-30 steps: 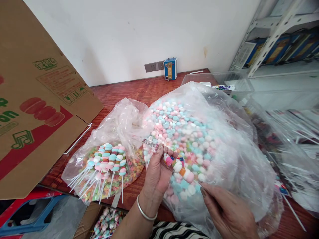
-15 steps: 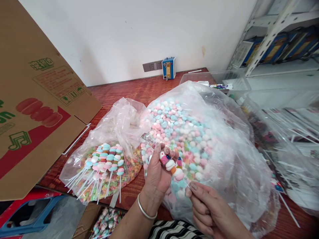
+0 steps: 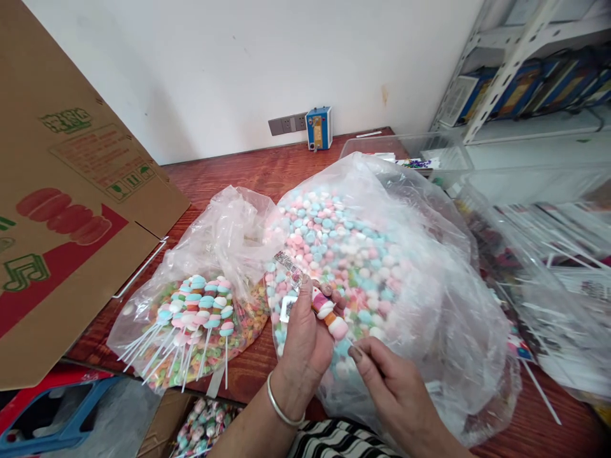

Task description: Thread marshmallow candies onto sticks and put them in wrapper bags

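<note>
My left hand (image 3: 305, 340) is closed around a marshmallow skewer (image 3: 337, 328) and a clear printed wrapper (image 3: 290, 270). The upper candies lie within the printed part, behind my fingers; the white, orange and pink lower ones show at its end. Below the pink end, my right hand (image 3: 396, 381) pinches the thin white stick between thumb and forefinger. Under both hands lies a large clear plastic bag (image 3: 429, 299) full of pink, white and blue marshmallows (image 3: 327, 222). Several finished marshmallow skewers (image 3: 200, 305) rest in a pile to the left, sticks toward me.
The skewer pile lies on a bag of ring-shaped candies (image 3: 248, 327). A cardboard box (image 3: 71, 191) stands at left. Clear bins (image 3: 529, 248) with flat wrappers are at right. A blue device (image 3: 319, 128) stands by the wall. An open carton (image 3: 165, 420) of candies sits below the table edge.
The wrapper now lies straighter over the skewer, and a white printed patch shows beside my left thumb. My right hand has moved slightly up and left with the stick. The view has shifted slightly.
</note>
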Demonstrator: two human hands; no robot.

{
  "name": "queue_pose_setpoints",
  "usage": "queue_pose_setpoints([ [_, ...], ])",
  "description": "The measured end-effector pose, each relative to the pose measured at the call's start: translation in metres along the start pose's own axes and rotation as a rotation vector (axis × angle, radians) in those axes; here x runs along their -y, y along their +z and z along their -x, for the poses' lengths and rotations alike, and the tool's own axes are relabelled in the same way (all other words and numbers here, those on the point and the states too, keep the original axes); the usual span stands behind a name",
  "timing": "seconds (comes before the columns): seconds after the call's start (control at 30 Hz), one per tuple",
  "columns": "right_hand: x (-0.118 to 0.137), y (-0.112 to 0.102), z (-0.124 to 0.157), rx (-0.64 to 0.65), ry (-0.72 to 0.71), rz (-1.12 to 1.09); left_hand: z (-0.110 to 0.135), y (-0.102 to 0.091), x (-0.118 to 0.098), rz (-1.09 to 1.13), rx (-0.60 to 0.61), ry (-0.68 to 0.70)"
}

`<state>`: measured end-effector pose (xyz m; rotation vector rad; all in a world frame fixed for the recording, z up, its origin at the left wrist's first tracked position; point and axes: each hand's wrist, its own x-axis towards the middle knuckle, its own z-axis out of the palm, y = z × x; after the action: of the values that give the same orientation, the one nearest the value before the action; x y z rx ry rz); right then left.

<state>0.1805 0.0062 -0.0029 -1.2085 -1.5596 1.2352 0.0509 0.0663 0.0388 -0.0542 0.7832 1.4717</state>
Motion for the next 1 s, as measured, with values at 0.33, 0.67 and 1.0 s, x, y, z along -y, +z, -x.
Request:
queue_pose_setpoints([
  [0.33,0.008,0.004,-0.006,0.15,0.549,-0.875,-0.011,-0.015,-0.007,-0.097,0.192,0.06],
  [0.67,-0.002,-0.005,-0.007,-0.18,-0.436,0.626,-0.003,0.002,0.003,-0.033,0.025,-0.038],
  [1.0,-0.005,-0.008,-0.007,-0.112,-0.238,0.3,-0.009,-0.007,-0.008,-0.072,0.206,0.004],
])
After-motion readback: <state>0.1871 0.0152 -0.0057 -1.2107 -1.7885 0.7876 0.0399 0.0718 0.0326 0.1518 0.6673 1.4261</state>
